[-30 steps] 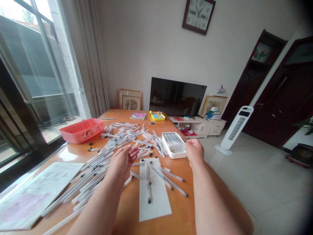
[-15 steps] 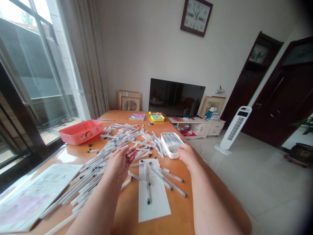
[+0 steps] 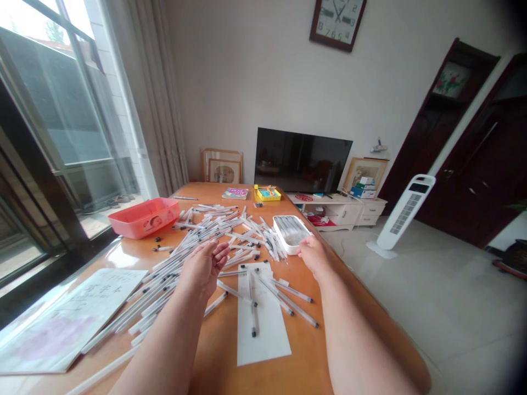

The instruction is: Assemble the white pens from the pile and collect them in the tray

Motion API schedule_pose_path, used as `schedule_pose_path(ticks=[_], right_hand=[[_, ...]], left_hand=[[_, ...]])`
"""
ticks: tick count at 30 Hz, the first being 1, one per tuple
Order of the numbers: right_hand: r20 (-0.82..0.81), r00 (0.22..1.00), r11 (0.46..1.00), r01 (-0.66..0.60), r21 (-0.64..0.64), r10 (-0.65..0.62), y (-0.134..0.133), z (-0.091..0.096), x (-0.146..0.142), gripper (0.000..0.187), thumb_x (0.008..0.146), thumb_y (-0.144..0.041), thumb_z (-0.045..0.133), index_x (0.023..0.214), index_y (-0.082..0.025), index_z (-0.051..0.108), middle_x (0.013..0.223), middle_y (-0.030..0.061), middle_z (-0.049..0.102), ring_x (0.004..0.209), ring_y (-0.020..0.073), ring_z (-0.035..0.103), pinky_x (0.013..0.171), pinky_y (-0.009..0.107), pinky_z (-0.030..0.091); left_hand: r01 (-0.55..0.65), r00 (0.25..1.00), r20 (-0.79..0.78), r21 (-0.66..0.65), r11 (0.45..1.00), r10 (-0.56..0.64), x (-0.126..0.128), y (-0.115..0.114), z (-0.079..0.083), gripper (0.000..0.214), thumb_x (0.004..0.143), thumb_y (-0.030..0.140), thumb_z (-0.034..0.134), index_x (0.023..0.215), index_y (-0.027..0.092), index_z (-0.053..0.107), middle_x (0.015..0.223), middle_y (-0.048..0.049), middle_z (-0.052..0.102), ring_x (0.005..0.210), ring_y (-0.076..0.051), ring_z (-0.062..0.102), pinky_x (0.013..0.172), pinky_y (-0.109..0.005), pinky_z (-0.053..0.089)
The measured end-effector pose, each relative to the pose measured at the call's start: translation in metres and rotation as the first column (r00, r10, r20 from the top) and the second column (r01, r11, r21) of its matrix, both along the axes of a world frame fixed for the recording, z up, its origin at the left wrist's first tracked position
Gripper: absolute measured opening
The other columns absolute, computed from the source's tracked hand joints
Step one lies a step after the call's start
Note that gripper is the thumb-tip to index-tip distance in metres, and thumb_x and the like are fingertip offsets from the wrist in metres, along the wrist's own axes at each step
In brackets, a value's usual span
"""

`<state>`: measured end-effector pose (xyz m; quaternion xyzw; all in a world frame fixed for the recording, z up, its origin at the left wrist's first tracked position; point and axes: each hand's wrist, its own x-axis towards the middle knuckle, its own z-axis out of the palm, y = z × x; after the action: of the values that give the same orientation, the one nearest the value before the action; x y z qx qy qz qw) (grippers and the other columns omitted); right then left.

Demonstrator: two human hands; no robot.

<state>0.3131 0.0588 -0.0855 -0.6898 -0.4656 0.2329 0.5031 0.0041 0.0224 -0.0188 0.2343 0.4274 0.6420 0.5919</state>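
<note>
Many clear pens (image 3: 206, 233) with black tips lie scattered over the orange wooden table (image 3: 222, 351). My left hand (image 3: 203, 266) hovers above the pile's near edge, palm turned inward and fingers loosely apart, holding nothing. My right hand (image 3: 312, 253) rests next to the near end of a white tray (image 3: 292, 235) with pens laid in it; its fingers are curled and mostly hidden behind the back of the hand. A white paper strip (image 3: 263, 318) with a few pens on it lies between my forearms.
A red plastic basket (image 3: 144, 216) stands at the table's left. A printed sheet (image 3: 68, 315) lies at the near left. Small books (image 3: 235, 193) and a yellow box (image 3: 267, 193) sit at the far end. A TV, a low cabinet and a white tower fan (image 3: 405, 214) stand beyond.
My right hand has moved left and slightly down, from the tray's right corner to its near end. The left hand has hardly moved. The view shifted a little.
</note>
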Motion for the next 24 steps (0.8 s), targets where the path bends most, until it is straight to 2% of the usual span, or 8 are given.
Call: schedule_pose_path(ticks=[11, 24], right_hand=[[-0.095, 0.989, 0.994, -0.113, 0.009, 0.113, 0.008, -0.006, -0.004, 0.031, 0.073, -0.032, 0.058, 0.102, -0.02, 0.062, 0.09, 0.0048, 0.071, 0.087, 0.0228, 0.067, 0.075, 0.032, 0.049], [-0.166, 0.974, 0.988, -0.146, 0.048, 0.152, 0.011, -0.004, -0.009, 0.042, 0.077, -0.034, 0.058, 0.117, -0.02, 0.061, 0.125, 0.0108, 0.066, 0.116, 0.0257, 0.061, 0.092, 0.037, 0.052]], left_hand=[[-0.046, 0.998, 0.034, -0.014, 0.999, 0.046, -0.013, 0.007, -0.006, 0.012, 0.085, 0.014, 0.063, 0.097, 0.015, 0.06, 0.088, -0.0109, 0.071, 0.069, -0.015, 0.071, 0.058, -0.021, 0.055], [-0.052, 0.998, 0.032, -0.016, 0.999, 0.053, -0.012, 0.007, -0.006, 0.013, 0.084, 0.016, 0.064, 0.096, 0.015, 0.059, 0.086, -0.0107, 0.072, 0.069, -0.015, 0.071, 0.058, -0.021, 0.054]])
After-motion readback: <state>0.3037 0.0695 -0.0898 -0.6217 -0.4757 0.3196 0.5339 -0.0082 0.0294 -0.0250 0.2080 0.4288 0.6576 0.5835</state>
